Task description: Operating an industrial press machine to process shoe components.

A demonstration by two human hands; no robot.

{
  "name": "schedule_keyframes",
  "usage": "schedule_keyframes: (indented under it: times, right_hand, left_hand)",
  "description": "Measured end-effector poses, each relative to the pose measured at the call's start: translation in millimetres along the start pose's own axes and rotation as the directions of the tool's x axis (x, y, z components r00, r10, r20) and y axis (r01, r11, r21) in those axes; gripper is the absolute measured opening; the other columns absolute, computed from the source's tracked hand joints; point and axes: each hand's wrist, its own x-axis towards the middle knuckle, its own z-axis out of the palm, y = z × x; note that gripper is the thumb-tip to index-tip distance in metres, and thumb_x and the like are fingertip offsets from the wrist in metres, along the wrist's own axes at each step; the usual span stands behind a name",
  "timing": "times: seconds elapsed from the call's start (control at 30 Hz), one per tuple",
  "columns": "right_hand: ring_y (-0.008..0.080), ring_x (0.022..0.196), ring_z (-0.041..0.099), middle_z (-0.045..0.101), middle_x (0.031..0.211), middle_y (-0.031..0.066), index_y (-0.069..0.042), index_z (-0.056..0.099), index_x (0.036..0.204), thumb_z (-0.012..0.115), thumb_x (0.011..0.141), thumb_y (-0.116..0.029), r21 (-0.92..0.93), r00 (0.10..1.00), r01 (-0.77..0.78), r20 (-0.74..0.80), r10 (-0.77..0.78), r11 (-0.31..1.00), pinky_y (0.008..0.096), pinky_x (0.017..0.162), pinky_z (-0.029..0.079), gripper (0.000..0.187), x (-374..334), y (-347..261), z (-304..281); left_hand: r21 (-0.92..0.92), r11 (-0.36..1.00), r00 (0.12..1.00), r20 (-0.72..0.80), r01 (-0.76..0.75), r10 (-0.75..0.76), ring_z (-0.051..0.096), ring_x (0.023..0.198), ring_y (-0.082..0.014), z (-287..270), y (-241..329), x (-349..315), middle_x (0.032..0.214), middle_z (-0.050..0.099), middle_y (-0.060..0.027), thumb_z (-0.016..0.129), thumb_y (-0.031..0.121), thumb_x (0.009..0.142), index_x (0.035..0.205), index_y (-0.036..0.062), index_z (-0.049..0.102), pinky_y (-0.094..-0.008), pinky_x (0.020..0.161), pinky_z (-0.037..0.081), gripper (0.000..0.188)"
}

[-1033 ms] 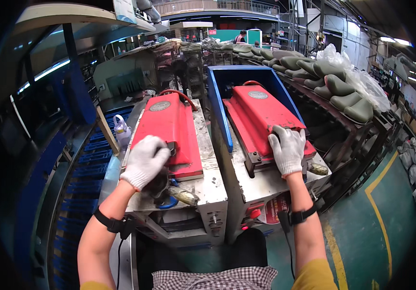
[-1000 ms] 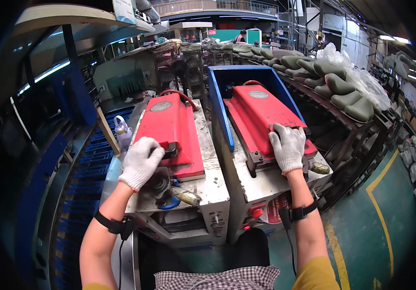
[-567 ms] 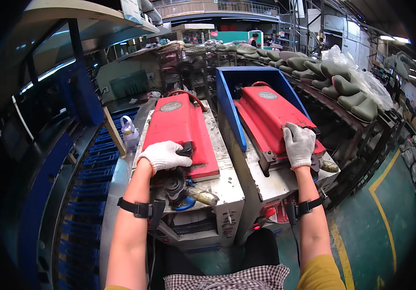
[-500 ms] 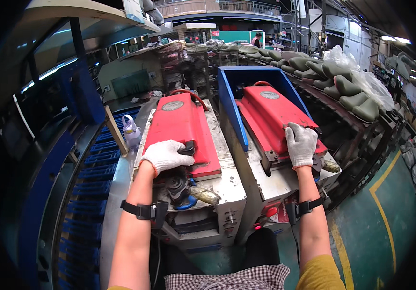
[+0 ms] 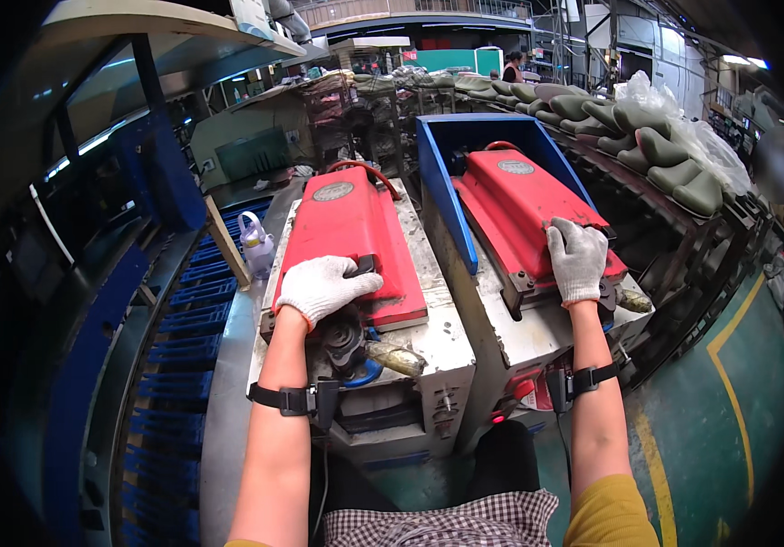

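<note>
Two machines with red covers stand side by side before me. My left hand, in a white knitted glove, is closed at the black handle near the front of the left red cover. In a matching glove, my right hand curls over the front of the right red cover; its fingers hide most of the handle there. Both covers lie lowered on the pale metal machine bodies. A black knob sits below my left hand, beside a worn, wrapped lever.
Blue panels flank the right machine. Olive-green boots and clear plastic are piled on a rack at right. A lilac bottle stands left of the machines, near blue slatted rails. Yellow lines mark the green floor.
The view has shifted slightly, so the machines appear a little further right. Both hands stay at the front of the red covers, which remain lowered.
</note>
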Motion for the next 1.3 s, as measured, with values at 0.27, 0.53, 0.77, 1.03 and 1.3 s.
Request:
schedule_keyframes:
  times: [0.27, 0.53, 0.77, 1.03, 1.3]
  right_hand:
    - [0.0325, 0.082, 0.067, 0.074, 0.081, 0.0098, -0.012, 0.078, 0.097, 0.075, 0.092, -0.028, -0.012, 1.000, 0.013, -0.017, -0.014, 1.000, 0.0464, 0.086, 0.048, 0.017, -2.0, 4.2, 1.9]
    - [0.0324, 0.082, 0.067, 0.074, 0.081, 0.0097, -0.013, 0.078, 0.097, 0.075, 0.092, -0.029, -0.012, 1.000, 0.005, -0.011, -0.005, 1.000, 0.0463, 0.086, 0.048, 0.017, -2.8, 3.4, 3.2]
    - [0.0326, 0.081, 0.068, 0.074, 0.081, 0.0099, -0.013, 0.078, 0.097, 0.075, 0.091, -0.028, -0.014, 1.000, 0.013, -0.011, -0.013, 1.000, 0.0465, 0.085, 0.048, 0.016, -2.9, 5.7, 2.2]
    - [0.0324, 0.081, 0.068, 0.075, 0.082, 0.0101, -0.013, 0.078, 0.097, 0.075, 0.091, -0.028, -0.016, 1.000, 0.014, -0.017, -0.014, 1.000, 0.0462, 0.085, 0.048, 0.016, -1.9, 3.8, 3.4]
    - [0.0324, 0.081, 0.067, 0.075, 0.082, 0.0099, -0.012, 0.078, 0.097, 0.076, 0.091, -0.028, -0.013, 1.000, 0.006, -0.014, -0.006, 1.000, 0.0458, 0.085, 0.048, 0.017, -2.0, 2.8, 1.3]
  left_hand:
    - [-0.025, 1.000, 1.000, -0.009, 0.017, -0.017, 0.073, 0.091, -0.0356, 1.4, 3.7, -1.0, 0.093, 0.076, -0.0170, 0.068, 0.069, 0.083, 0.095, 0.0114, 0.080, -0.0425, 0.080, 0.054, 0.060]
    - [0.000, 1.000, 0.999, -0.039, 0.011, -0.011, 0.073, 0.093, -0.0360, 2.0, 3.7, -2.5, 0.094, 0.076, -0.0182, 0.067, 0.068, 0.083, 0.094, 0.0105, 0.080, -0.0431, 0.082, 0.054, 0.060]
    - [-0.009, 1.000, 0.999, -0.034, 0.008, -0.008, 0.073, 0.091, -0.0353, 3.4, 5.4, -1.5, 0.092, 0.075, -0.0183, 0.066, 0.068, 0.083, 0.093, 0.0099, 0.079, -0.0431, 0.081, 0.054, 0.060]
    - [0.003, 1.000, 0.999, -0.038, 0.011, -0.010, 0.074, 0.089, -0.0341, 3.9, 2.8, -0.7, 0.090, 0.075, -0.0167, 0.066, 0.068, 0.084, 0.093, 0.0106, 0.079, -0.0429, 0.080, 0.053, 0.060]
    - [0.007, 1.000, 0.999, -0.041, 0.011, -0.011, 0.074, 0.090, -0.0350, 4.2, 4.3, -2.1, 0.092, 0.076, -0.0172, 0.065, 0.071, 0.084, 0.094, 0.0109, 0.079, -0.0439, 0.081, 0.054, 0.062]
